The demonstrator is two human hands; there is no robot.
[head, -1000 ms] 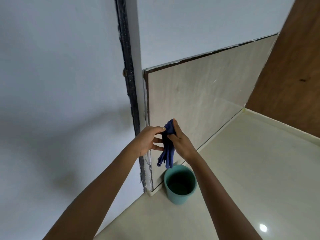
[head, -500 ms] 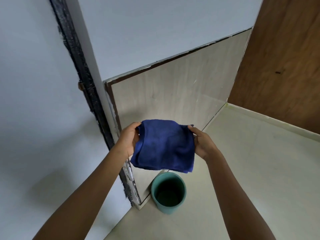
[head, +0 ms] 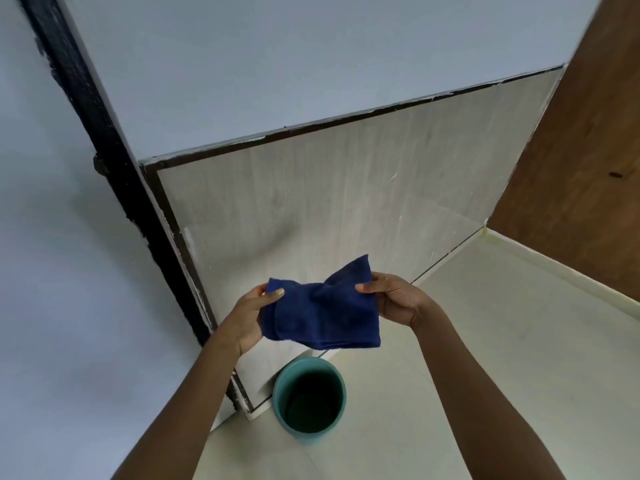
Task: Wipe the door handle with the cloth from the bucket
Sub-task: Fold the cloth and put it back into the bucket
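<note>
A dark blue cloth (head: 322,310) is stretched between both hands, bunched in the middle and folded along its lower edge. My left hand (head: 249,315) pinches its left corner. My right hand (head: 394,299) pinches the right side near the top. Both hold it in the air just above a teal bucket (head: 310,398) that stands on the floor; the bucket's inside looks dark. No door handle is in view.
A black door frame strip (head: 114,161) runs diagonally at the left beside a pale wall. A beige tiled wall panel (head: 346,202) stands behind the cloth. A brown wooden door (head: 581,168) fills the right side. Cream floor tiles (head: 485,341) spread to the right of the bucket.
The cloth went from a hanging bundle to being spread between both hands, and now it is being folded and bunched. The view has shifted closer toward the wall.
</note>
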